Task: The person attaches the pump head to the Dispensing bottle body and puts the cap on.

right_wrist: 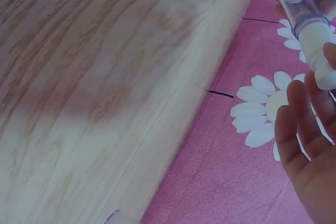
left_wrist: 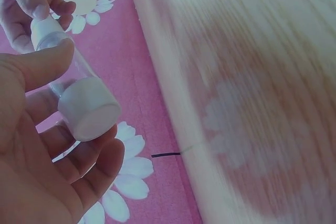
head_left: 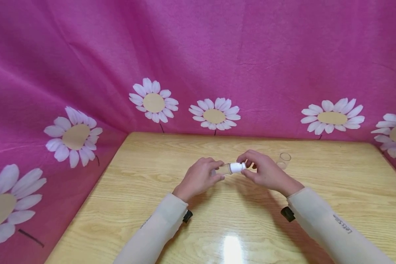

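A small clear bottle (head_left: 223,169) with a white pump top (head_left: 236,168) is held above the table, lying nearly sideways between both hands. My left hand (head_left: 201,176) grips its clear body, the thumb along one side and fingers curled beneath in the left wrist view. The bottle's white base (left_wrist: 89,109) faces that camera. At the other end, my right hand (head_left: 263,169) pinches the tip of the white top between thumb and fingers. In the right wrist view, the white top (right_wrist: 315,43) points toward the right palm.
A clear cylindrical cap (head_left: 285,157) lies on the wooden table (head_left: 145,205), just beyond the right hand. Pink cloth (head_left: 267,66) printed with white daisies hangs behind the table and along its left side.
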### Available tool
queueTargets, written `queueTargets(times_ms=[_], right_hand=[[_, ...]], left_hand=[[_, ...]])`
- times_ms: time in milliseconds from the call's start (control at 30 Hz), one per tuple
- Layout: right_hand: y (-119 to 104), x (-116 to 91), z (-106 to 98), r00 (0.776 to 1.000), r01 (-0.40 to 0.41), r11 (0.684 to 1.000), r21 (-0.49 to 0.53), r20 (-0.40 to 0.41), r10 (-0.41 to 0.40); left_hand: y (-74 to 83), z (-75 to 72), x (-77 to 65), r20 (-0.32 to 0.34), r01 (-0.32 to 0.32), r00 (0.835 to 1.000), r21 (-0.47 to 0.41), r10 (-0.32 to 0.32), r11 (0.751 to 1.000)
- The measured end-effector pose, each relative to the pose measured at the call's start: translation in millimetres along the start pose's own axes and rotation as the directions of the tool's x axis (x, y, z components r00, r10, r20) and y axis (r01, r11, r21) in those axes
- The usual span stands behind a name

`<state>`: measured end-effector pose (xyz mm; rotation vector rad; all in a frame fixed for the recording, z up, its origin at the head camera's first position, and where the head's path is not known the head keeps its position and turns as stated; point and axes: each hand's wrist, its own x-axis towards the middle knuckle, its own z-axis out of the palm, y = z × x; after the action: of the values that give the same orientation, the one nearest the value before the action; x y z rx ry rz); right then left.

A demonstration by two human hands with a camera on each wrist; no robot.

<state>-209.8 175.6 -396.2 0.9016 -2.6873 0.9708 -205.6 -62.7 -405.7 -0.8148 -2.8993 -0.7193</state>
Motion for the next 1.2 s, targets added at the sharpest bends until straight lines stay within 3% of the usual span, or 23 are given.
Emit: queueTargets(times_ms=[267, 467, 700, 967, 1200], right_hand=[[-1.2, 1.9, -2.0, 0.996, -0.079, 0.996, -0.033, 0.044, 0.081], [-1.5, 2.3, -1.8, 0.993, -0.088, 0.995, -0.049, 0.071, 0.091], [-2.6, 0.1, -4.3, 0.999, -0.051, 0.997, -0.057, 0.013, 0.052], [-2.1, -0.1, 5.4, 0.989, 0.123, 0.991, -0.053, -0.072, -0.126], [-2.8, -1.9, 7.5, 0.993, 0.092, 0.994, -0.061, -0.068, -0.096]], left_hand=[[0.2, -0.2, -0.4, -0.001, -0.006, 1.000, 0.029, 0.006, 1.000], [-0.5, 0.2, -0.5, -0.003, -0.015, 1.000, 0.040, 0.015, 0.999], [-2.7, -1.3, -1.7, 0.000, 0.034, 0.999, 0.024, -0.034, 0.999], [-4.6, -0.2, -1.8, -0.007, 0.019, 1.000, 0.013, -0.019, 1.000], [-2.9, 1.0, -0.8, -0.015, 0.019, 1.000, 0.017, -0.018, 1.000]])
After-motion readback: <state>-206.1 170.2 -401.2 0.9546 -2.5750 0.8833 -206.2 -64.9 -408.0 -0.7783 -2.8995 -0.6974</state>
